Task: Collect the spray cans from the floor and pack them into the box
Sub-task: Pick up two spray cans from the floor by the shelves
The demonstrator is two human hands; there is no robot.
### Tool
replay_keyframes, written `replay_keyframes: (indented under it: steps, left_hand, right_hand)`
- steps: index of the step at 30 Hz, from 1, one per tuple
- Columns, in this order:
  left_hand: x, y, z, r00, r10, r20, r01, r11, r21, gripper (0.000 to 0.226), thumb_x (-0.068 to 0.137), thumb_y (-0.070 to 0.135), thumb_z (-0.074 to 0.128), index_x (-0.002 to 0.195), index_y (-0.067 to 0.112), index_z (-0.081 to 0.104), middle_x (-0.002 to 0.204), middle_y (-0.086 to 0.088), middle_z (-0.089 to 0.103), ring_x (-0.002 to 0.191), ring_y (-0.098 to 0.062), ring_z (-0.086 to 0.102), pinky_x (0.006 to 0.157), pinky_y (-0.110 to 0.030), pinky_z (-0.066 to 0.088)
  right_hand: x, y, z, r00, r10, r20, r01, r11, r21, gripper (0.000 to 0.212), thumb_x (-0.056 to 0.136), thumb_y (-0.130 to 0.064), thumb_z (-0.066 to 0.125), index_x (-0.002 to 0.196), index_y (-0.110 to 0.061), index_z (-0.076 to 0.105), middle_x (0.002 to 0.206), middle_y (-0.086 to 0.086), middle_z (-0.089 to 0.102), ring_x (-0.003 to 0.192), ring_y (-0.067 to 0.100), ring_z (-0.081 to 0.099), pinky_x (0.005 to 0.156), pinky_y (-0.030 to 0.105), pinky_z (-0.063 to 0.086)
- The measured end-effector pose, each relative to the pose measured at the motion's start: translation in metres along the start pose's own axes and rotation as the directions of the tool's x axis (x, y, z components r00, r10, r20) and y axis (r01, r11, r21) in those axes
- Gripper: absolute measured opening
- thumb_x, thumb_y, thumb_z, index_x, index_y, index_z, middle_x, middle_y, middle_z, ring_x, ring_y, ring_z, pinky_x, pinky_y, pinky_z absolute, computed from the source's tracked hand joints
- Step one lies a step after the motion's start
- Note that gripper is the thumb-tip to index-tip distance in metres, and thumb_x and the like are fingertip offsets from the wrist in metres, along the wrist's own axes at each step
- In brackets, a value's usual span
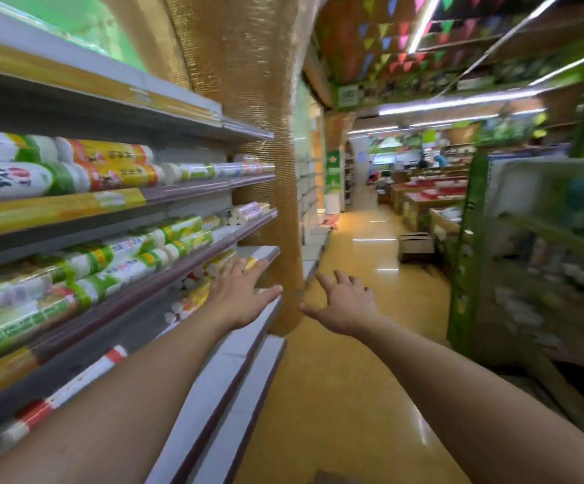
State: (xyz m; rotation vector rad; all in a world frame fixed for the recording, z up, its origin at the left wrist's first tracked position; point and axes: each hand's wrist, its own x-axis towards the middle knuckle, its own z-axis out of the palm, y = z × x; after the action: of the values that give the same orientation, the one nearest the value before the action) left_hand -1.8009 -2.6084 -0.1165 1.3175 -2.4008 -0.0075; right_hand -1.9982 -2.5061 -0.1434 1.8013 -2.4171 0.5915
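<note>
On your left, the shelves (186,193) carry wrapped rolls (109,169), and none of them is a can. Your left hand (240,295) reaches out over the lower shelf edge with its fingers straight and spread, holding nothing. Just past it stands the gold-wrapped pillar (266,151). Your right hand (344,305) is stretched out above the floor (353,379), fingers likewise spread and empty. No spray cans show anywhere in this view, so you have yet to find them. Further down the aisle a cardboard box (416,246) sits on the floor. It may be the one to pack, but you cannot tell from here. At far right is a green rack (528,256), too blurred to read. Expect the cans to be light, rigid, smooth metal cylinders that roll and slip. Wrap your fingers round the mid-body rather than the cap, which could pop off.
</note>
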Motion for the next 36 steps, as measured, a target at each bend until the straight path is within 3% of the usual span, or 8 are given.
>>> replay_keyframes:
  steps: [5, 7, 10, 15, 17, 23, 29, 36]
  left_hand:
    - [0.019, 0.054, 0.008, 0.983, 0.184, 0.02, -0.178, 0.971, -0.162, 0.083, 0.09, 0.077, 0.039, 0.16, 0.034, 0.02, 0.169, -0.005, 0.008, 0.155, -0.029, 0.003, 0.125, -0.049, 0.011]
    - [0.019, 0.084, 0.015, 0.95, 0.31, 0.039, -0.297, 0.935, -0.196, 0.091, 0.084, 0.085, 0.034, 0.159, 0.036, 0.02, 0.169, -0.005, 0.009, 0.155, -0.03, 0.004, 0.124, -0.052, 0.012]
    - [0.005, 0.148, 0.026, 0.886, 0.461, 0.044, -0.429, 0.853, -0.296, 0.081, 0.091, 0.075, 0.041, 0.158, 0.034, 0.024, 0.168, -0.006, 0.014, 0.155, -0.031, 0.007, 0.124, -0.05, 0.015]
    - [-0.087, 0.266, 0.037, 0.647, 0.758, 0.082, -0.667, 0.615, -0.42, 0.077, 0.093, 0.071, 0.044, 0.159, 0.035, 0.024, 0.168, -0.002, 0.013, 0.155, -0.027, 0.006, 0.124, -0.048, 0.013]
    - [-0.115, 0.294, 0.041, 0.61, 0.787, 0.09, -0.697, 0.587, -0.412, 0.077, 0.093, 0.07, 0.045, 0.159, 0.034, 0.024, 0.168, -0.003, 0.014, 0.155, -0.028, 0.007, 0.123, -0.048, 0.015]
    - [-0.268, 0.39, 0.028, 0.306, 0.95, 0.066, -0.843, 0.303, -0.444, 0.079, 0.093, 0.067, 0.049, 0.158, 0.027, 0.029, 0.166, -0.012, 0.02, 0.153, -0.031, 0.015, 0.123, -0.046, 0.018]
    - [-0.454, 0.451, 0.003, 0.007, 0.999, -0.045, -0.863, -0.017, -0.504, 0.077, 0.093, 0.066, 0.051, 0.158, 0.03, 0.03, 0.166, -0.011, 0.019, 0.154, -0.03, 0.01, 0.124, -0.047, 0.017]
    - [-0.675, 0.476, -0.024, -0.256, 0.965, -0.059, -0.771, -0.241, -0.589, 0.076, 0.095, 0.061, 0.053, 0.158, 0.027, 0.029, 0.167, -0.013, 0.016, 0.154, -0.032, 0.009, 0.125, -0.045, 0.015]
  right_hand:
    - [-0.039, 0.026, -0.027, 0.961, 0.24, -0.134, -0.247, 0.968, -0.036, 0.086, 0.088, -0.077, 0.049, 0.158, -0.036, 0.023, 0.166, 0.008, 0.023, 0.15, 0.036, 0.022, 0.117, 0.058, 0.025]
    - [-0.067, 0.037, -0.036, 0.919, 0.355, -0.174, -0.367, 0.929, -0.04, 0.086, 0.087, -0.077, 0.05, 0.158, -0.036, 0.024, 0.165, 0.007, 0.025, 0.149, 0.035, 0.024, 0.117, 0.058, 0.026]
    - [-0.12, 0.054, -0.053, 0.849, 0.489, -0.2, -0.51, 0.858, -0.063, 0.085, 0.088, -0.074, 0.053, 0.158, -0.035, 0.024, 0.164, 0.01, 0.025, 0.148, 0.037, 0.024, 0.118, 0.06, 0.023]
    - [-0.258, 0.09, -0.091, 0.664, 0.694, -0.279, -0.732, 0.679, -0.054, 0.087, 0.089, -0.069, 0.057, 0.159, -0.029, 0.022, 0.163, 0.015, 0.023, 0.147, 0.042, 0.021, 0.116, 0.065, 0.022]
    - [-0.305, 0.097, -0.099, 0.611, 0.733, -0.3, -0.775, 0.631, -0.038, 0.087, 0.089, -0.068, 0.058, 0.158, -0.028, 0.023, 0.162, 0.016, 0.024, 0.147, 0.043, 0.022, 0.115, 0.066, 0.02]
    - [-0.504, 0.086, -0.112, 0.255, 0.876, -0.408, -0.951, 0.304, 0.059, 0.086, 0.086, -0.069, 0.061, 0.154, -0.025, 0.03, 0.157, 0.018, 0.03, 0.143, 0.045, 0.028, 0.114, 0.066, 0.023]
    - [-0.691, 0.046, -0.127, -0.01, 0.881, -0.474, -0.996, 0.035, 0.086, 0.086, 0.084, -0.066, 0.063, 0.155, -0.028, 0.032, 0.157, 0.017, 0.032, 0.141, 0.043, 0.031, 0.113, 0.063, 0.028]
    - [-0.899, -0.031, -0.134, -0.282, 0.855, -0.435, -0.959, -0.237, 0.155, 0.087, 0.086, -0.072, 0.056, 0.156, -0.029, 0.03, 0.16, 0.017, 0.028, 0.144, 0.042, 0.027, 0.114, 0.061, 0.025]
